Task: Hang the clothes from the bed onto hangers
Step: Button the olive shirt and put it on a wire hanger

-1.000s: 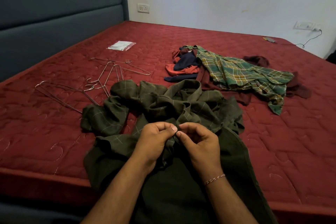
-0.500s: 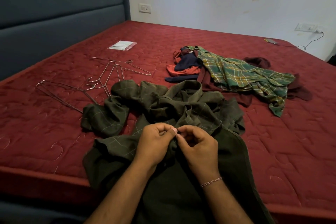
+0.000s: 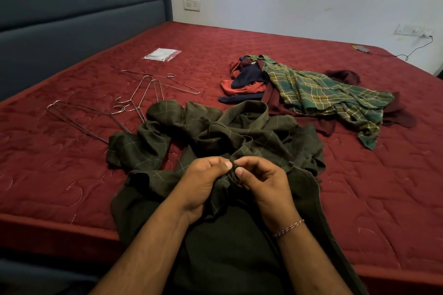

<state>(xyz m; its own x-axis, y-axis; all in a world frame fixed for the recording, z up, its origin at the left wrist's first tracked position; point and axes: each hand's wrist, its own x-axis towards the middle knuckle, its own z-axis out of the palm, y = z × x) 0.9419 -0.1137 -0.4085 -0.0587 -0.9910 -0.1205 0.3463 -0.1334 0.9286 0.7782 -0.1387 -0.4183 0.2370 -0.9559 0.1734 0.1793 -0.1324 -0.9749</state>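
Both hands meet over the near edge of the bed (image 3: pixel 72 175), where the dark olive checked shirt (image 3: pixel 251 132) lies crumpled, its lower part spilling over that edge toward the person and running out of the bottom of the view. The left hand (image 3: pixel 203 184) and the right hand (image 3: pixel 266 187) have their fingers curled, thumb and forefinger of each pinching the same small fold of the shirt's front between them; what exactly sits in that pinch is too small to make out. A thread bracelet (image 3: pixel 288 227) circles the right wrist. Left of the shirt, toward the bed's left edge, several wire hangers (image 3: pixel 143 96) lie overlapping on the maroon quilt, the nearest touching or slipping under a sleeve. Bare quilt lies to the left and right of the hands along the near edge. Toward the middle, a pile of clothes (image 3: pixel 311 93) topped by a green plaid garment hides the pieces beneath. A clear plastic packet (image 3: pixel 161 54) lies near the headboard (image 3: pixel 72 19), and a phone on a cable (image 3: pixel 362 48) rests at the far right edge.
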